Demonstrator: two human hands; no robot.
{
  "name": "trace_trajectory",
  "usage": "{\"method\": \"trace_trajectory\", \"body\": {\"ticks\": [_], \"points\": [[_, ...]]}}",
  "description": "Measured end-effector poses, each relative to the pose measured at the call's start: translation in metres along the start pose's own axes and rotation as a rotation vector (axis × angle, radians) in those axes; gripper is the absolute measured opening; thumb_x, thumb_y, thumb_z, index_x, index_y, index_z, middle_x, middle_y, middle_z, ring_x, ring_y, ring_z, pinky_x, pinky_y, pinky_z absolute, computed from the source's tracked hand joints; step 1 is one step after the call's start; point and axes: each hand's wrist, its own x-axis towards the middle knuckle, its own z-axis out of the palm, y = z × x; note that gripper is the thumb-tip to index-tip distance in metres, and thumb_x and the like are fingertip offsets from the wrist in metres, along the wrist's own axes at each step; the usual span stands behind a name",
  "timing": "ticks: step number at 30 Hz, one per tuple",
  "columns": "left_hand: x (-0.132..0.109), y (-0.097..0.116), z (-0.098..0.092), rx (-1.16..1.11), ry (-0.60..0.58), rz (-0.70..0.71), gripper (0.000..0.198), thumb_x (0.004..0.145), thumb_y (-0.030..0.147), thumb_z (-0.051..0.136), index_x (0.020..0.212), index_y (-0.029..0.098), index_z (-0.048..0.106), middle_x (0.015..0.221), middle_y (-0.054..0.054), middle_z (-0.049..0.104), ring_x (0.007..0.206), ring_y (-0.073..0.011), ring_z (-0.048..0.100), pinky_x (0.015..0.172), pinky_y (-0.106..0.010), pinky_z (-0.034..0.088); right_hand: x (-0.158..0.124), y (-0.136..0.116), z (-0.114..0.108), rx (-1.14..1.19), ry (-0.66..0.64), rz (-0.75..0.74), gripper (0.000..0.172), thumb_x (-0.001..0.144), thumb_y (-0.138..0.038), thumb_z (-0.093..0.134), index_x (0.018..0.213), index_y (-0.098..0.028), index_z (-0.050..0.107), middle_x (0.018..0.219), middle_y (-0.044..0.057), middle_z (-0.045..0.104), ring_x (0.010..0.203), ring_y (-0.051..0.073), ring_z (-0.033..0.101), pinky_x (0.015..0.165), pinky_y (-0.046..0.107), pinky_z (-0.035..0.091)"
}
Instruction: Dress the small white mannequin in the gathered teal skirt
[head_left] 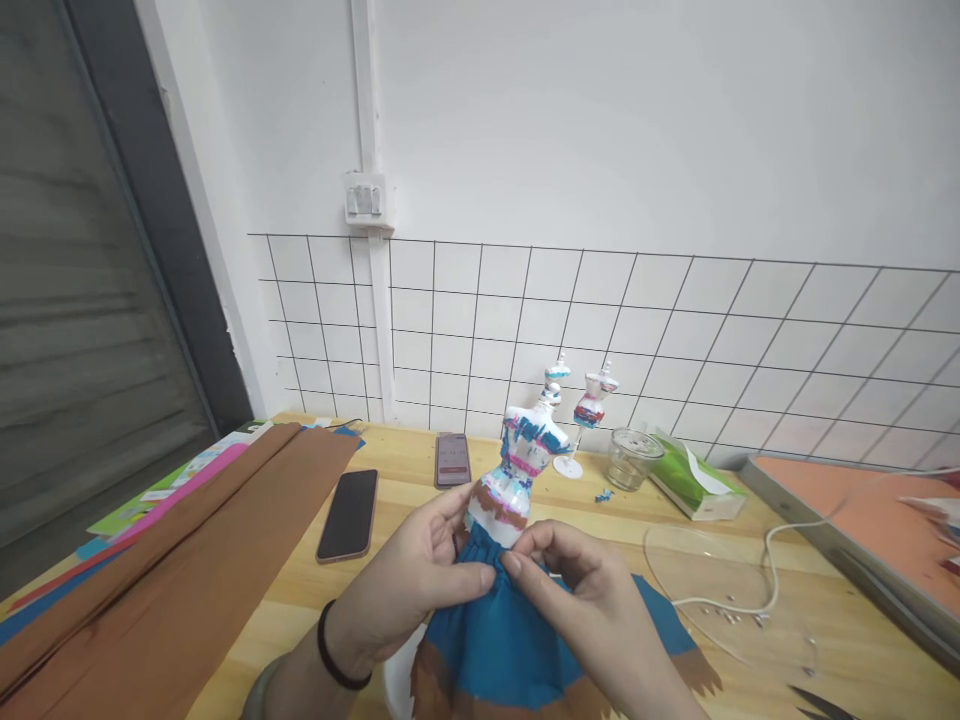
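A miniature dress form [517, 475], white with patches of blue, pink and brown, leans slightly right in front of me. Around its lower end sits a gathered blue skirt [502, 640] of crepe-like material, with a ragged brown hem. My left hand [424, 565] wraps the skirt's top from the left, its thumb pressing on the pleats. From the right, my right hand [574, 580] pinches the gathered top edge between thumb and forefinger. Both hands are closed on the skirt, close together. The form's base is mostly hidden by the skirt and hands.
Brown crepe paper [202, 560] lies at left over coloured sheets. Two phones, one black [349, 515], rest on the wooden table. Behind stand two smaller dress forms, one at right [598, 395]. A glass [631, 460], tissue pack [697, 480], white cable [772, 560] and scissors [821, 700] lie right.
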Motion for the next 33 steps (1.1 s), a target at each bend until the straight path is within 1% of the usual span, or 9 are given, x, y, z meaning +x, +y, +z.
{"method": "trace_trajectory", "body": {"ticks": [6,9,12,15,18,23,28,30,33], "points": [[0.0,-0.002,0.0,0.032,-0.014,0.019,0.06,0.07,-0.002,0.061,0.124,0.021,0.05,0.125,-0.008,0.054,0.126,-0.0254,0.036,0.099,-0.035,0.035,0.002,0.0,-0.001,0.011,0.0,0.006,0.023,0.073,-0.035,0.064,0.062,-0.019,0.052,0.06,-0.003,0.052,0.058,0.012,0.047,0.054,0.022,0.038],[-0.001,-0.003,0.001,0.038,-0.014,0.016,0.059,0.07,-0.003,0.059,0.124,0.02,0.05,0.124,-0.008,0.054,0.125,-0.0254,0.037,0.098,-0.036,0.036,0.003,0.001,-0.002,-0.007,0.016,-0.018,0.021,0.074,-0.034,0.063,0.064,-0.019,0.052,0.062,-0.003,0.05,0.06,0.011,0.046,0.055,0.022,0.038],[-0.001,-0.003,0.002,0.036,-0.022,0.006,0.058,0.07,-0.003,0.058,0.123,0.02,0.051,0.122,-0.008,0.055,0.123,-0.0251,0.039,0.096,-0.035,0.038,0.004,0.001,-0.002,0.039,0.034,-0.023,0.02,0.072,-0.033,0.066,0.07,-0.019,0.051,0.065,-0.003,0.05,0.063,0.012,0.047,0.058,0.022,0.039],[0.0,-0.003,0.002,0.039,-0.029,0.007,0.056,0.07,-0.003,0.058,0.121,0.019,0.053,0.12,-0.008,0.056,0.121,-0.0247,0.041,0.093,-0.033,0.039,0.004,0.002,-0.002,0.105,0.02,-0.01,0.021,0.07,-0.032,0.067,0.074,-0.02,0.05,0.068,-0.003,0.051,0.066,0.012,0.05,0.06,0.022,0.041],[0.0,-0.004,0.001,0.025,-0.037,-0.006,0.054,0.071,0.0,0.059,0.121,0.019,0.053,0.12,-0.009,0.056,0.117,-0.0249,0.045,0.09,-0.033,0.04,0.004,0.002,-0.001,0.118,-0.002,-0.005,0.021,0.071,-0.033,0.067,0.075,-0.02,0.052,0.068,-0.003,0.052,0.065,0.012,0.05,0.06,0.022,0.041],[0.0,-0.005,0.002,0.052,-0.029,0.007,0.056,0.07,0.001,0.06,0.122,0.02,0.052,0.118,-0.009,0.058,0.112,-0.0246,0.05,0.093,-0.036,0.039,0.004,0.001,-0.001,0.073,0.008,-0.015,0.021,0.072,-0.034,0.066,0.076,-0.019,0.052,0.066,-0.003,0.052,0.063,0.012,0.05,0.059,0.023,0.041],[0.0,-0.003,0.007,0.114,0.033,0.021,0.055,0.071,0.0,0.057,0.122,0.021,0.052,0.116,-0.007,0.06,0.113,-0.0237,0.049,0.096,-0.037,0.037,0.004,0.0,-0.001,-0.054,0.046,-0.064,0.013,0.076,-0.029,0.061,0.078,-0.019,0.054,0.066,-0.003,0.052,0.062,0.012,0.049,0.058,0.023,0.04],[0.0,-0.003,0.008,0.13,0.052,0.011,0.056,0.071,-0.001,0.056,0.122,0.021,0.053,0.116,-0.007,0.06,0.112,-0.0231,0.05,0.096,-0.036,0.038,0.005,0.0,-0.001,-0.015,0.04,-0.046,0.017,0.075,-0.031,0.062,0.085,-0.019,0.054,0.066,-0.003,0.052,0.064,0.013,0.05,0.06,0.024,0.042],[0.0,-0.003,0.01,0.139,0.043,0.013,0.054,0.072,0.0,0.055,0.122,0.021,0.052,0.116,-0.007,0.06,0.112,-0.0231,0.051,0.094,-0.035,0.039,0.006,0.0,0.0,0.117,-0.023,0.005,0.032,0.073,-0.034,0.064,0.099,-0.019,0.054,0.075,0.0,0.058,0.073,0.017,0.056,0.069,0.029,0.046]]}}
